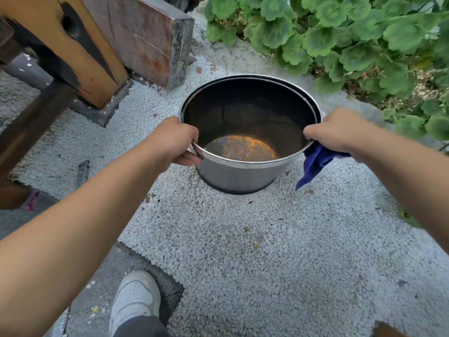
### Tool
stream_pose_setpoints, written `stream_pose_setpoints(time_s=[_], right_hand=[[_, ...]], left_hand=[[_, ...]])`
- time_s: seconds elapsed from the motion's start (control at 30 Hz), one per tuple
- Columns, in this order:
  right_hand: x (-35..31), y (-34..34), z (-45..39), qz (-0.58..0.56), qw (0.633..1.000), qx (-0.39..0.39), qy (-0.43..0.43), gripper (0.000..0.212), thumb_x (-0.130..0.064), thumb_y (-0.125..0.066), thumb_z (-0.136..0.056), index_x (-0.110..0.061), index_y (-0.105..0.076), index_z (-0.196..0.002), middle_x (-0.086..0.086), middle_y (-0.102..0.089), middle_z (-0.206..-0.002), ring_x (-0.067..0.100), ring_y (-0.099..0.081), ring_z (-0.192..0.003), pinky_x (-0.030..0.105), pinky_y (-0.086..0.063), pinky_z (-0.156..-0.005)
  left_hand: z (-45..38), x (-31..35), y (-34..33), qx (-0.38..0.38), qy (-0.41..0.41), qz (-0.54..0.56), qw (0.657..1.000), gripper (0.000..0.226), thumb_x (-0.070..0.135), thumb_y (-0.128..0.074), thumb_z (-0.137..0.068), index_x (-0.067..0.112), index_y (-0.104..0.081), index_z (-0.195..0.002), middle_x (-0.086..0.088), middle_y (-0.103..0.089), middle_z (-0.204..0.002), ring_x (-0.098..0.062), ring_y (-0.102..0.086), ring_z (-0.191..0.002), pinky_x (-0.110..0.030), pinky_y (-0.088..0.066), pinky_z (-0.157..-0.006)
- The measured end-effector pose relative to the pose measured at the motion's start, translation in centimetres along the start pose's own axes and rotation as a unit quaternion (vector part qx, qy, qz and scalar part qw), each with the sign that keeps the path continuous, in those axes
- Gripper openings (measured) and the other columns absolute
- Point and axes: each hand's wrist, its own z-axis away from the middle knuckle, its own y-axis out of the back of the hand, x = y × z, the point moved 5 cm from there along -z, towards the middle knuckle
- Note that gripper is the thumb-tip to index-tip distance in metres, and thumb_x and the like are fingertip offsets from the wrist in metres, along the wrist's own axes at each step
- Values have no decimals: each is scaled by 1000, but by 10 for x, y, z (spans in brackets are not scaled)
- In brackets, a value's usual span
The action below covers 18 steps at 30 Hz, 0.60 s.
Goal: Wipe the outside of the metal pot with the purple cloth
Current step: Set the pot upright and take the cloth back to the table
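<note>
Both hands grip pot (243, 171) rim; right (340, 132) pinches cloth (313, 164).

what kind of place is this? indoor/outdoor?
Outdoors, probably a garden or yard path. Cues: pebbled paving underfoot, a bed of round-leaved green plants along the right edge, and weathered timber posts at upper left. The metal pot sits directly on the ground.

Open gravel ground (243, 239) lies before the pot (243, 173). Wooden beams (136, 37) crowd its far left, leafy plants (352, 40) its far right; a white shoe (136, 300) stands nearer, well apart.
</note>
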Motion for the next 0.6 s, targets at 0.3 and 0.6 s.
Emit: stream_pose_setpoints(time_s=[0.3,0.6], right_hand=[[-30,-2,-22,-67,997,32,11,28,-35,-58,-66,-7,-57,-64,11,-51,-55,24,-43,-46,27,-33,-44],[-32,-4,-39,-49,995,72,48,68,-66,-44,-78,-2,-66,-69,14,-63,-61,28,-56,-51,28,-42,-48]], left_hand=[[-34,27,28,62,-41,0,997,41,9,-44,-69,4,-53,-108,-11,-70,-57,-37,-73,-63,-41,-60,-55],[-53,18,35,94,-93,29,991,34,46,-55,-79,18,-60,-98,-6,-73,-68,-17,-67,-53,-32,-59,-58]])
